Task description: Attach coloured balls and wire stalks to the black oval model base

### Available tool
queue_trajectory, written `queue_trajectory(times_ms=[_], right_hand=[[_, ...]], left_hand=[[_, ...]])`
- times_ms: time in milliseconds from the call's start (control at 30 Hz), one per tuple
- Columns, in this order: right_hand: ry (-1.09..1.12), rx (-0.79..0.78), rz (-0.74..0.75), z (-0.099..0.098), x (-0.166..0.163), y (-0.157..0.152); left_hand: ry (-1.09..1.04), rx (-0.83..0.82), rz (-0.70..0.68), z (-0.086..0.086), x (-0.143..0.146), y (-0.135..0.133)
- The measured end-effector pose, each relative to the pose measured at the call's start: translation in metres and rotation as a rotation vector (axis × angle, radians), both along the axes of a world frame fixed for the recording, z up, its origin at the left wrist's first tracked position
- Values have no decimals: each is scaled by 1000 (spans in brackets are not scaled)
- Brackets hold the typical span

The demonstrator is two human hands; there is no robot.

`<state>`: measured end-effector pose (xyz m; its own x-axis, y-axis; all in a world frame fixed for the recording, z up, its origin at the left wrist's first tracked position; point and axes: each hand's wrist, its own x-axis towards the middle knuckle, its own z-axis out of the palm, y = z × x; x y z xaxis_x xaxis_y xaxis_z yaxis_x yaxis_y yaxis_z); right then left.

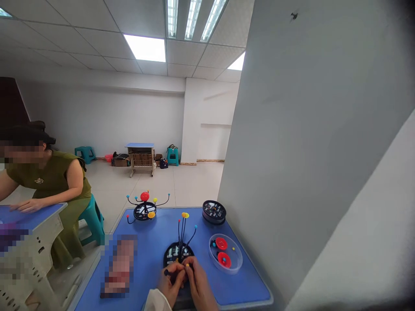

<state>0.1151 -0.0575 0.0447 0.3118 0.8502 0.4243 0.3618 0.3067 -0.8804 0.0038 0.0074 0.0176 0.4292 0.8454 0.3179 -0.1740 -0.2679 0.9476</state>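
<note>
The black round base (170,252) sits on the blue tabletop (155,246) near its front edge, just ahead of the person's hands, which cover its six o'clock side. Thin dark stems rise from it: one with a red bead (179,220), some with yellow-orange tops (185,215), and one leaning towards one o'clock with a blue bead (196,226).

The left hand (171,278), below a white sleeve (158,301), grasps a small black part (166,272) whose end juts out towards nine o'clock. The right hand (198,280) pinches a small yellow bead (187,265); the fingertips of both hands meet.

From the base, a clear round tray (239,263) lies at three o'clock, holding two red cups (221,242) and small coloured bits. A second black disc (214,211) lies between one and two o'clock. A model with a red ball (145,196) and curved arms stands between ten and eleven, and a pixelated flat item (119,268) lies at nine.

Farther out, at ten o'clock, a person in green (48,181) sits at another table (53,211). A small desk (140,145) stands at eleven, and a teal stool (173,157) near twelve.
</note>
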Motion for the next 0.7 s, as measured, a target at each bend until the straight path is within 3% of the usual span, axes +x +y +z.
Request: queue_trajectory(times_ms=[167,333,533,600,700], right_hand=[[94,50,-150,-5,6,7],[-283,134,-284,-9,11,4],[-717,141,-751,8,58,-7],[-740,73,-790,17,76,-10],[-708,26,-735,24,87,-14]], left_hand=[[-7,-15,-7,1,-1,-2],[-41,-144,-1,3,1,-2],[-79,-296,19,4,3,-2],[-92,-321,8,6,4,-3],[-118,-346,3,9,3,-4]])
